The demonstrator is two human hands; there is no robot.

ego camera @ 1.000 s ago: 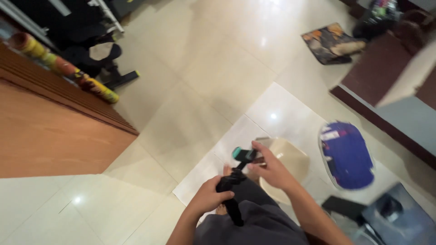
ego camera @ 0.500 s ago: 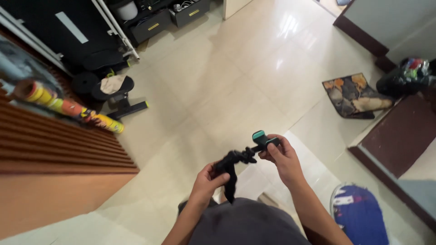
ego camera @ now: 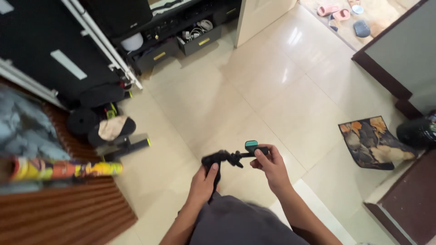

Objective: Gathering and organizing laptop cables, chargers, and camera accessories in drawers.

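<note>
Both hands grasping black mount (ego camera: 227,159), left hand (ego camera: 205,180) below, right hand (ego camera: 269,165) pinching teal-tipped end

Glossy cream floor tiles (ego camera: 218,90) fill the room, with bright patches of light reflected on them toward the open doorway beyond. Left of the tiles stands a dark cabinet (ego camera: 54,59) with white slanted rails, and beside it a low black shelf unit (ego camera: 181,36) with open drawers holding cables; nearer on that side lies a ribbed brown wooden surface (ego camera: 68,213). Right of the tiles, a small patterned mat (ego camera: 370,143) lies near a dark brown border (ego camera: 404,204) and a grey wall panel (ego camera: 404,50).
</note>
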